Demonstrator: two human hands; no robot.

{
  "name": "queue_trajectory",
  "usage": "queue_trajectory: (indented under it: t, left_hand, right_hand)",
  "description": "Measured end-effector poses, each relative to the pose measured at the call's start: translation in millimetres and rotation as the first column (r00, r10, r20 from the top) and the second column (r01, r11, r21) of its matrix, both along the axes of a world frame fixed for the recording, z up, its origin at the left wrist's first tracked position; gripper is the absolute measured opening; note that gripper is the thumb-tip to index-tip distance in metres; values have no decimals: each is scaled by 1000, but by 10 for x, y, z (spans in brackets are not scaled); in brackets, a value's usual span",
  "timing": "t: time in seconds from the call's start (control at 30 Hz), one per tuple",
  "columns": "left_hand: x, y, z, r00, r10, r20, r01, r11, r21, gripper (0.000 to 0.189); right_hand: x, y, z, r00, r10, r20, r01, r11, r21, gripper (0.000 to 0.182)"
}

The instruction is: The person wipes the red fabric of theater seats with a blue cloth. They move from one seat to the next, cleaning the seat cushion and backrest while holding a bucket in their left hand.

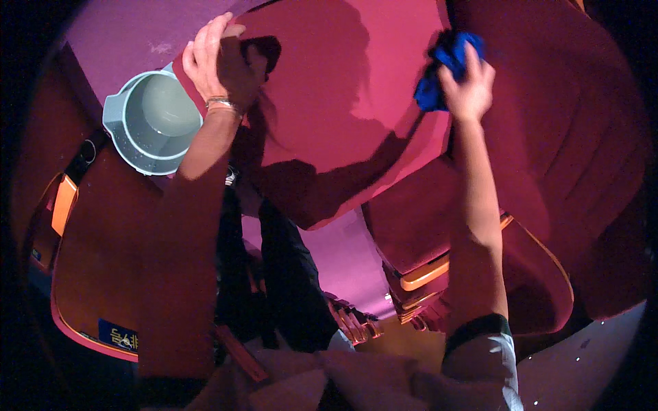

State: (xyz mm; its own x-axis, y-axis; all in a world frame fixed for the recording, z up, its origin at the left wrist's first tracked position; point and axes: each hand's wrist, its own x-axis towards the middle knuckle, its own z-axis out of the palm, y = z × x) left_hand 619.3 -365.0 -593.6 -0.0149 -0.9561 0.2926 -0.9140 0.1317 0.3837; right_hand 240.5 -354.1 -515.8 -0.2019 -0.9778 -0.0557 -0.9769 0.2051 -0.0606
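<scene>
My right hand (pixel 469 90) grips a crumpled blue cloth (pixel 433 94) at the right edge of a red upholstered seat cushion (pixel 313 67). At the cushion's left side my left hand (pixel 218 64), with a bracelet at its wrist, lies over the edge; its fingers are partly bent, and shadow hides what they touch. A light blue plastic bucket (pixel 117 114) holding cloudy liquid stands just left of that hand, partly behind my forearm. Shadows of my head and arms fall across the cushion.
Dark red chair backs (pixel 103 246) with orange armrests (pixel 424 276) flank me on both sides. A row of more seats recedes below. Purple flooring (pixel 342 257) shows between my legs and the seats. A tall red seat back (pixel 581 128) rises at the right.
</scene>
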Motion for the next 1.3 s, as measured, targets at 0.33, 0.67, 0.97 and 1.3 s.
queue_trajectory:
  t: [0.33,0.67,0.97,1.3]
  left_hand:
    - [79,27,-1,1000,-2,-19,3,999,32,36]
    - [75,-33,7,986,-41,-162,42,999,1,40]
    - [57,8,64,979,-17,-205,15,1000,-12,36]
    - [-48,1240,579,978,-148,-145,186,935,302,42]
  right_hand:
    - [2012,-54,60,663,549,509,-669,739,74,61]
    - [623,-1117,-388,917,-397,38,386,908,161,63]
    - [1789,-847,-118,968,185,169,-217,956,197,53]
    - [2791,-513,187,941,134,311,-219,942,254,53]
